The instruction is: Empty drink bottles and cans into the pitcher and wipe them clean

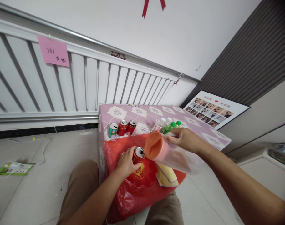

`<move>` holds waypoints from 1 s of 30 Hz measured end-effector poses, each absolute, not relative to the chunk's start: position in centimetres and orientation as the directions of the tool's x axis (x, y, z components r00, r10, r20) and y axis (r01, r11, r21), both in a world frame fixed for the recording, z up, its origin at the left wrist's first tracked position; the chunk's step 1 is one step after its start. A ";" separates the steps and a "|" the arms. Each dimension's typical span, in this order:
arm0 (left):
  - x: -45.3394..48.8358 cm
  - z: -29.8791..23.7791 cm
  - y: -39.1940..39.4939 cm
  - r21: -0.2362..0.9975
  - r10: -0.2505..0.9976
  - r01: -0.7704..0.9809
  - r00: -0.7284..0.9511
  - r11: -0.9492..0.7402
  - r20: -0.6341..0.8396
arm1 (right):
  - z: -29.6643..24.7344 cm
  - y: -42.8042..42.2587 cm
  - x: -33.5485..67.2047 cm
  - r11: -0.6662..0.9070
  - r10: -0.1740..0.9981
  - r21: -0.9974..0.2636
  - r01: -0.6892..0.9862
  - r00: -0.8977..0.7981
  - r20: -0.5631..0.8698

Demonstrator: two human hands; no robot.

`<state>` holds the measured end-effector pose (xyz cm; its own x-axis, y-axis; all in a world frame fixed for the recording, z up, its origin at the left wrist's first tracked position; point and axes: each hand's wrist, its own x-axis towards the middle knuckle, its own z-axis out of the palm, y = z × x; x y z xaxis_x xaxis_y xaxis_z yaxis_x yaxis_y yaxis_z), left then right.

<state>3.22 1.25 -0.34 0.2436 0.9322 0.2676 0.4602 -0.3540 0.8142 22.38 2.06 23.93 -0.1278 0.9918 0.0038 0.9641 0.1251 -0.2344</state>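
My left hand (127, 163) is wrapped round a red drink can (139, 155), its opened top facing up, over a red plastic bag (127, 200). In my right hand (188, 140) is the handle of a clear pitcher (180, 159) with an orange lid (154, 146). The pitcher is tilted, its lid end close to the can's right side. Whether liquid flows between them I cannot tell. A folded yellow cloth (166, 175) lies on the bag below the pitcher.
On the purple patterned tablecloth (154, 111) stand a green can (112, 130), two red cans (126, 128) and several bottles with green or white caps (172, 124). Behind is a white radiator (90, 78); a photo board (215, 109) leans at right. A power strip (15, 168) lies on the floor.
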 end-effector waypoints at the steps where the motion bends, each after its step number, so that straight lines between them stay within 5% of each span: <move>1: 3.2 -0.3 1.2 0.814 0.932 0.460 0.244 -0.354 0.268 | 23.9 2.0 22.4 0.122 0.992 -0.231 0.965 -0.124 0.003; 30: 3.2 -0.3 1.2 0.813 0.930 0.457 0.238 -0.361 0.279 | 23.9 2.1 22.4 0.140 0.990 -0.208 0.968 -0.141 0.009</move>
<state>3.24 1.18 -0.34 0.2381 0.9302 0.2795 0.4567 -0.3612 0.8130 22.39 2.11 23.88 -0.1408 0.9900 0.0090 0.9681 0.1396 -0.2082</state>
